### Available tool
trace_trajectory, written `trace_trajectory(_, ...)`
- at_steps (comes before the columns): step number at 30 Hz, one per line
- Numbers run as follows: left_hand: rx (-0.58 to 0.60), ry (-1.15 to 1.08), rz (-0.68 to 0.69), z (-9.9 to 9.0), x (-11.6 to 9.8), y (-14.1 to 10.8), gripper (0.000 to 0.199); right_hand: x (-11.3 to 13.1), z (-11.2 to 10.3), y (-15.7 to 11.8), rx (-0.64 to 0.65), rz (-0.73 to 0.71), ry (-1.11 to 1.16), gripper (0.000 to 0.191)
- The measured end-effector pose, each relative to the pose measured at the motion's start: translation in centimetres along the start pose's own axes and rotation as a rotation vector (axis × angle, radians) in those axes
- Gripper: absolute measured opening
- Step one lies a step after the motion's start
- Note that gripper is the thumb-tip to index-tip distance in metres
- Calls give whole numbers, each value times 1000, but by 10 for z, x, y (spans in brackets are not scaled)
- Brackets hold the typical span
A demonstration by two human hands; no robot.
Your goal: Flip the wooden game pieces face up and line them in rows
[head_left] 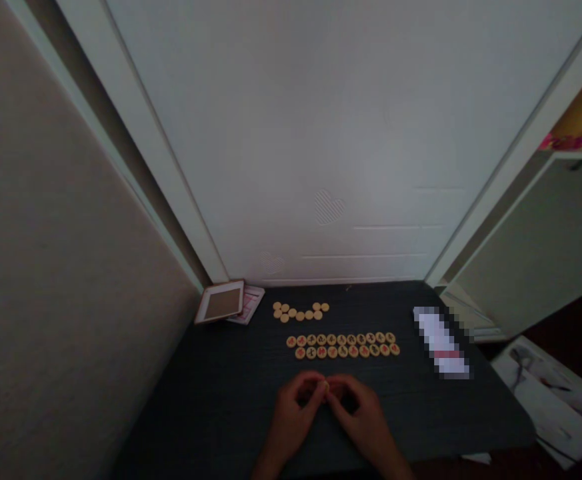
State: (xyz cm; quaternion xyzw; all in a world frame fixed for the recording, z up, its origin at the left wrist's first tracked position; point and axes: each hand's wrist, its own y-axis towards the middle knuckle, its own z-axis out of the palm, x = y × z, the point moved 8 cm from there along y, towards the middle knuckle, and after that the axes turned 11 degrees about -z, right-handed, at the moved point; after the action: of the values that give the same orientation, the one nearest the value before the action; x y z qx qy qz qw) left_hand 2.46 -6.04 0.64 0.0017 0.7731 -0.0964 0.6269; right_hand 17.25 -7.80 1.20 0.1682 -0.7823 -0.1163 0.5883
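My left hand (298, 407) and my right hand (353, 403) meet at the fingertips near the front of the dark table. Both are closed on one small round xiangqi piece (327, 387), mostly covered by the fingers. Just beyond them, two rows of wooden xiangqi pieces (343, 351) lie with red and black characters facing up. Farther back is a loose, curved group of plain-looking pieces (301, 316) with no characters visible.
At the table's (211, 400) back left, a framed tray-like lid (223, 303) lies on a pink-and-white printed box (251, 307). A blurred-out white item (441, 343) lies on the right. A white panel (291, 167) rises behind, and a wall (71, 267) borders the left.
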Motion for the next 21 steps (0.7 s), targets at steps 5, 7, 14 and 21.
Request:
trace_trajectory(5, 2, -36, -45, 0, 6, 2, 28, 1, 3, 0, 14, -33, -28, 23)
trace_trajectory(7, 1, -22, -46, -1, 5, 1, 28, 0, 3, 1, 10, -20, -27, 23)
trace_trajectory(14, 35, -41, -30, -2, 3, 0, 26, -5, -1, 2, -27, 53, -17, 25)
trace_trajectory(21, 79, -80, -52, 3, 2, 1, 31, -2, -6, 3, -56, 79, 10, 29)
